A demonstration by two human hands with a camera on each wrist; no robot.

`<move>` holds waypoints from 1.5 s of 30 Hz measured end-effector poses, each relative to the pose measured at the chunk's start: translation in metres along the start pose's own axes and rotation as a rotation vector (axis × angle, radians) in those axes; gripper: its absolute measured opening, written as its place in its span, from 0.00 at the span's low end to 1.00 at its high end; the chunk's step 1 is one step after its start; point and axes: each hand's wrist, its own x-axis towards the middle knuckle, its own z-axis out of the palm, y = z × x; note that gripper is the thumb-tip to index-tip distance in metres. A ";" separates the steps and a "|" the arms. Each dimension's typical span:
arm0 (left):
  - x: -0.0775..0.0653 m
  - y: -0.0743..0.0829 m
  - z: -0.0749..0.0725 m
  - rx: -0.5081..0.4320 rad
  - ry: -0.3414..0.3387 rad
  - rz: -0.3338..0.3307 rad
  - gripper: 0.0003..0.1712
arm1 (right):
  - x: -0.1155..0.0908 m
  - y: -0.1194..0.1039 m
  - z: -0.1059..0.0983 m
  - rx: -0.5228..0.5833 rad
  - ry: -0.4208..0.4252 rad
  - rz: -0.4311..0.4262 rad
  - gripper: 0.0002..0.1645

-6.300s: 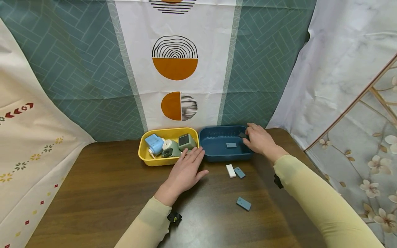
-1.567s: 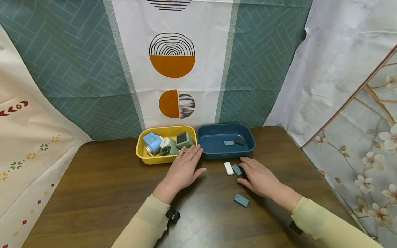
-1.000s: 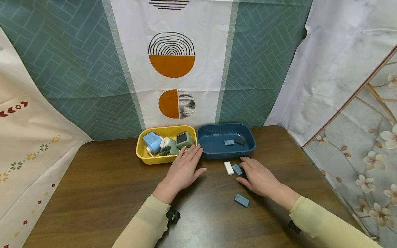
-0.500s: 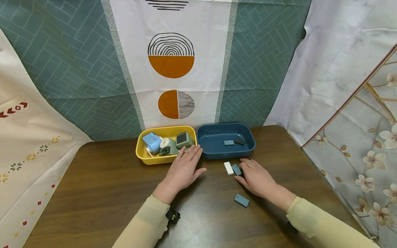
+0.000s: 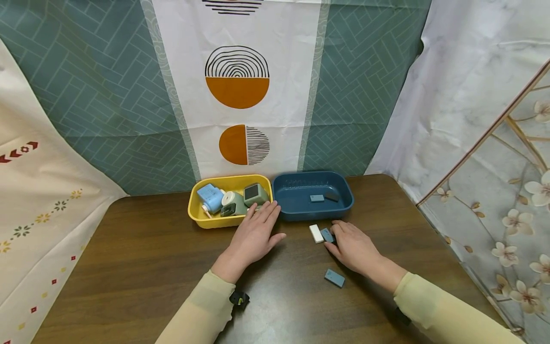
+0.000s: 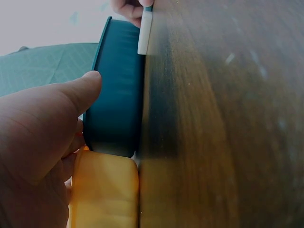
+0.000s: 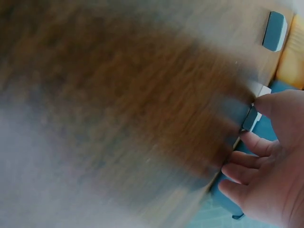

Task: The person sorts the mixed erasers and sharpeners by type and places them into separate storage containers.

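On the tabletop, a flat blue-grey, domino-like tile [image 5: 327, 235] lies beside a white tile [image 5: 316, 233]. My right hand [image 5: 354, 246] pinches the blue-grey one, thumb at its near end and forefinger at the far end; the right wrist view shows this tile [image 7: 250, 118] between thumb and forefinger, the other fingers loosely bent. My left hand [image 5: 253, 234] lies with straight fingers at the front corner of the yellow tray [image 5: 202, 222], close to the blue tray [image 5: 313, 216]. Nearer the front sits another blue-grey tile [image 5: 334, 278].
Inside the blue tray lie a blue-grey tile [image 5: 317, 198] and a dark tile [image 5: 331, 197]. The yellow tray holds a light blue bottle-like thing [image 5: 210, 197] and green boxy things [image 5: 255, 193]. A patterned curtain [image 5: 240, 143] hangs behind the trays.
My right hand left the blue tray, where the dark tile now lies, and came to the blue-grey tile. Lately it edged left and its thumb and forefinger closed on it. The left hand stayed put.
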 end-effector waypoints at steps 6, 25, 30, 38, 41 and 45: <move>0.001 0.007 -0.009 0.024 -0.030 -0.024 0.46 | 0.000 0.000 -0.002 0.017 -0.016 0.034 0.19; 0.002 0.005 -0.011 0.029 -0.029 -0.029 0.46 | -0.004 -0.009 -0.026 0.035 0.020 0.036 0.15; 0.003 0.004 -0.010 0.038 -0.041 -0.032 0.46 | -0.007 -0.013 -0.036 0.027 0.081 -0.020 0.16; 0.001 0.005 -0.011 0.029 -0.032 -0.031 0.46 | -0.001 -0.016 -0.053 0.057 0.128 -0.048 0.15; 0.000 0.006 -0.010 0.026 -0.030 -0.028 0.47 | 0.002 -0.015 -0.056 0.068 0.127 -0.035 0.15; 0.000 0.006 -0.007 0.033 -0.028 -0.023 0.46 | 0.007 -0.015 -0.059 0.071 0.133 -0.032 0.16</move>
